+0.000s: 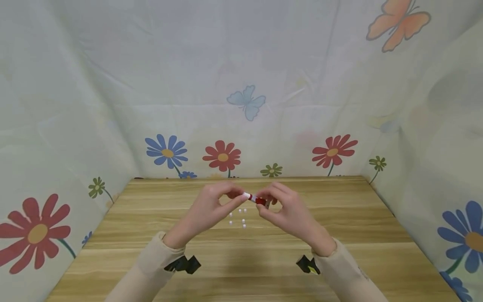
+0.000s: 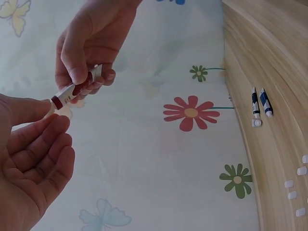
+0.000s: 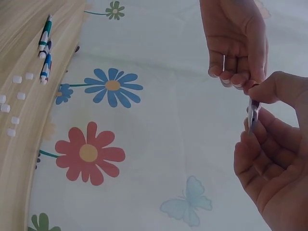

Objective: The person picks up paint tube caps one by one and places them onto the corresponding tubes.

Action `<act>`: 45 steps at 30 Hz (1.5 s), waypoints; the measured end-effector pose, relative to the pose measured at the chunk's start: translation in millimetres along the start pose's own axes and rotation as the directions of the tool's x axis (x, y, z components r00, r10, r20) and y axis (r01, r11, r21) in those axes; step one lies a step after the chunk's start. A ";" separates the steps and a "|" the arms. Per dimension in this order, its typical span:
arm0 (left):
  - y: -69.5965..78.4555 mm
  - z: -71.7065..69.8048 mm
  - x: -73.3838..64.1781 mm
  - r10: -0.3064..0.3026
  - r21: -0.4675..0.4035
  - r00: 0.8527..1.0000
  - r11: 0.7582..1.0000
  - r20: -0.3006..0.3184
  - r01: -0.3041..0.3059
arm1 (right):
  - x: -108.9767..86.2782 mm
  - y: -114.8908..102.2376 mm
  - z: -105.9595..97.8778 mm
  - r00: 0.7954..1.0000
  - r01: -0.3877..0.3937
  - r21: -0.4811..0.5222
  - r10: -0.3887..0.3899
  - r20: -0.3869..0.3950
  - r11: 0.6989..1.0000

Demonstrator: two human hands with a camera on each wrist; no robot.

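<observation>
the left hand (image 1: 210, 208) pinches the white cap of a red-and-white tube (image 1: 260, 201) whose body the right hand (image 1: 285, 208) grips, above loose white caps (image 1: 243, 221). capping or uncapping seems in hand; a steady twist looks called for.

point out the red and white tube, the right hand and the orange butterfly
Red and white tube (image 2: 68, 93): left wrist view, white printed section
Right hand (image 1: 289, 212): head view, back of the hand
Orange butterfly (image 1: 398, 26): head view, middle of it
</observation>
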State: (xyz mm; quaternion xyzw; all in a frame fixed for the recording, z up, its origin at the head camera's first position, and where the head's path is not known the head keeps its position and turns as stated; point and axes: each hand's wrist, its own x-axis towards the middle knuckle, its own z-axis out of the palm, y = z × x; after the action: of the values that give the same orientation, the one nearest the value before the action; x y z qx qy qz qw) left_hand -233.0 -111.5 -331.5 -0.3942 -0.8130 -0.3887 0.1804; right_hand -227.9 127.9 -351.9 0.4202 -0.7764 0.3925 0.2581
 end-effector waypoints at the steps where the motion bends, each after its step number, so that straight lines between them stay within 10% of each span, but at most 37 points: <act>1: -0.6 0.1 0.2 0.011 0.000 1.000 1.000 0.000 -0.011 | -0.3 0.6 0.2 1.000 -0.007 0.012 0.007 0.005 1.000; 14: -4.3 -6.5 2.8 0.217 -0.026 0.975 0.976 0.045 -0.216 | -4.4 0.1 0.1 0.981 -0.184 0.243 0.163 0.104 0.952; 33: -1.2 -14.2 0.7 0.056 0.067 0.989 0.996 0.134 -0.066 | -0.4 -0.5 6.0 0.997 -0.047 0.087 0.041 0.070 0.995; 45: 0.6 -13.4 0.0 0.183 0.074 0.972 0.978 0.146 -0.196 | -2.0 1.5 4.4 0.994 -0.083 0.131 0.072 0.087 0.988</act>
State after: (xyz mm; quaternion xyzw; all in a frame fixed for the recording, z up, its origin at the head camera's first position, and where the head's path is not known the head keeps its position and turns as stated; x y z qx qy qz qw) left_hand -232.7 -121.6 -322.8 -0.4877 -0.7985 -0.3052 0.1771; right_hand -228.5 125.7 -356.4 0.4219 -0.7739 0.4360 0.1817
